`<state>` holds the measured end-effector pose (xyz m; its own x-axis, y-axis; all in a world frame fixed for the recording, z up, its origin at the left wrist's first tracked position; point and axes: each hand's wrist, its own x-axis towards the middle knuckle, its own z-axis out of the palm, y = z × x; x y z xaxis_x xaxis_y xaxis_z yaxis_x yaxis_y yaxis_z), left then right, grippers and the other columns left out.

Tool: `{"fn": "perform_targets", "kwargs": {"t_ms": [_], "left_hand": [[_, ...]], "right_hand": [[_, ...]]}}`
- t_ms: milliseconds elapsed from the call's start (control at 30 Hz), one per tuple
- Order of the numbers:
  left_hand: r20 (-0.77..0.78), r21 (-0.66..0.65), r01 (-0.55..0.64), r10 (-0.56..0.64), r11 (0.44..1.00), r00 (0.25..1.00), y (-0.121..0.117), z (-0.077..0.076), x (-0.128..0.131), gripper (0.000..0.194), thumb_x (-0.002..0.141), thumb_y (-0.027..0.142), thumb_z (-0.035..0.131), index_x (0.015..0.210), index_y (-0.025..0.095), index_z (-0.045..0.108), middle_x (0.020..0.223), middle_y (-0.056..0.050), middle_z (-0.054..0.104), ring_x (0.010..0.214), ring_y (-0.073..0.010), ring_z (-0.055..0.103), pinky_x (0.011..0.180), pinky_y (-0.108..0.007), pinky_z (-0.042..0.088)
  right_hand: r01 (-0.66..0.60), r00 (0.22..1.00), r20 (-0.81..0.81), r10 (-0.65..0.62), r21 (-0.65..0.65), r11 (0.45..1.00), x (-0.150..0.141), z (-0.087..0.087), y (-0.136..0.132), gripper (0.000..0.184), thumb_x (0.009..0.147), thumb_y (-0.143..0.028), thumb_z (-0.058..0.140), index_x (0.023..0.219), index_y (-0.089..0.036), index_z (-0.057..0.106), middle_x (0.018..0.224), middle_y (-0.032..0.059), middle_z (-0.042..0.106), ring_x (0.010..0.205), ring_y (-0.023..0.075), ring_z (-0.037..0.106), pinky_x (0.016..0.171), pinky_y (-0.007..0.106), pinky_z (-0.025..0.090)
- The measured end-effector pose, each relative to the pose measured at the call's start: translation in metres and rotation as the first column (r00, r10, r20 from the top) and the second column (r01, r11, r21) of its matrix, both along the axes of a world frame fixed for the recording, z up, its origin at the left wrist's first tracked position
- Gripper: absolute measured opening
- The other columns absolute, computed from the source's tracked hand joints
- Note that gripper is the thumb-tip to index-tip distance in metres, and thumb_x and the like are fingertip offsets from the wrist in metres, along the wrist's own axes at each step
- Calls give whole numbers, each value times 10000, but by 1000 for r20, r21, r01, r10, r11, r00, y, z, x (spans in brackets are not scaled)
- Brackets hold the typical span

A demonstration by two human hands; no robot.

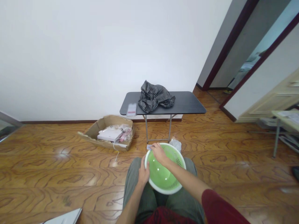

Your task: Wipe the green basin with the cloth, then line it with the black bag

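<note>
A round green colander [161, 171] with a white rim and rows of small holes rests on the person's lap, its open side up. My left hand [143, 174] is closed on the rim at the left, thumb inside and fingers outside. Across the bowl reaches my right hand [158, 152], with its fingers closed at the upper left rim. A small pale label-like piece [149, 147] shows at those fingertips, stretching out past the rim. Its exact kind is too small to make out. The inside of the colander is partly hidden by the right forearm.
A black folding table [187, 102] stands ahead, bearing a crumpled black plastic bag [155, 96] and a white-and-red card [131, 109]. Left of it, a cardboard box [93, 132] holds a white box and plastic wrapping. A clear plastic bag [176, 144] lies behind the colander.
</note>
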<state>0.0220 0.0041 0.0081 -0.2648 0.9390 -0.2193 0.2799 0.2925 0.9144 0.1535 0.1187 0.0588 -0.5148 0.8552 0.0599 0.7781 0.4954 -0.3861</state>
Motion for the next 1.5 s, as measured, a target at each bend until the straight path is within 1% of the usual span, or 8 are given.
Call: {"fn": "perform_targets", "kwargs": {"t_ms": [167, 467, 667, 833, 1000, 1167, 1333, 1500], "left_hand": [[14, -20, 15, -15, 1000, 1000, 0, 1, 0, 532, 995, 426, 393, 1495, 245, 391, 1396, -86, 640, 1144, -236, 691, 994, -362, 515], [-43, -6, 3, -3, 1000, 999, 3, 3, 1, 501, 984, 403, 411, 1452, 226, 438, 1386, -90, 646, 1201, -238, 660, 1045, -372, 483], [-45, -12, -2, 1, 1000, 999, 5, 3, 1, 507, 985, 420, 405, 1453, 228, 438, 1367, -94, 659, 1178, -245, 672, 1034, -385, 491], [-48, -25, 8, -9, 1000, 999, 6, 2, 1, 513, 988, 414, 399, 1467, 234, 424, 1414, -89, 625, 1217, -242, 649, 1058, -387, 476], [-60, -20, 1, -2, 1000, 998, 6, 2, 1, 501, 984, 412, 413, 1450, 232, 449, 1419, -93, 621, 1234, -250, 639, 1062, -395, 473], [-60, -14, -6, 5, 1000, 998, 6, 2, 1, 502, 980, 416, 426, 1444, 228, 453, 1384, -97, 648, 1210, -248, 656, 1048, -385, 482], [-44, -14, 5, -5, 1000, 999, 4, 1, 0, 515, 986, 422, 412, 1462, 227, 429, 1343, -95, 677, 1133, -238, 698, 1007, -369, 509], [-31, -17, 2, -3, 1000, 1000, 1, 3, 0, 512, 989, 426, 397, 1460, 227, 419, 1360, -95, 664, 1127, -226, 702, 982, -331, 516]], "right_hand": [[-120, 991, -52, 120, 8, 993, 2, -4, -3, 397, 916, -66, 457, 1218, -157, 699, 1177, 107, 665, 1106, 215, 511, 1019, 331, 424], [202, 979, -44, -202, -4, 979, 92, -6, 25, 496, 856, -25, 439, 1256, -149, 704, 1171, 117, 690, 1101, 217, 546, 1056, 333, 403], [346, 936, -91, -341, 53, 937, 142, -21, -21, 460, 858, -57, 437, 1196, -137, 739, 1147, 119, 697, 1074, 227, 574, 1035, 343, 437], [488, 871, -107, -480, 75, 869, 155, -30, -65, 444, 880, -94, 437, 1196, -146, 744, 1169, 129, 695, 1082, 234, 597, 1033, 340, 451], [564, 824, -112, -555, 76, 822, 149, -32, -66, 442, 890, -106, 423, 1206, -100, 732, 1164, 152, 696, 1083, 238, 600, 1036, 333, 450], [526, 849, -85, -521, 54, 849, 124, -23, -18, 456, 864, -71, 429, 1210, -88, 725, 1147, 147, 706, 1070, 237, 593, 1037, 344, 443], [372, 927, -45, -372, 13, 928, 64, -9, 21, 474, 859, -23, 431, 1199, -158, 731, 1144, 114, 707, 1077, 212, 582, 1040, 327, 425], [102, 995, 2, -102, -13, 995, -3, -7, 10, 404, 893, -43, 448, 1159, -147, 734, 1167, 128, 671, 1126, 241, 521, 1013, 337, 433]]}}
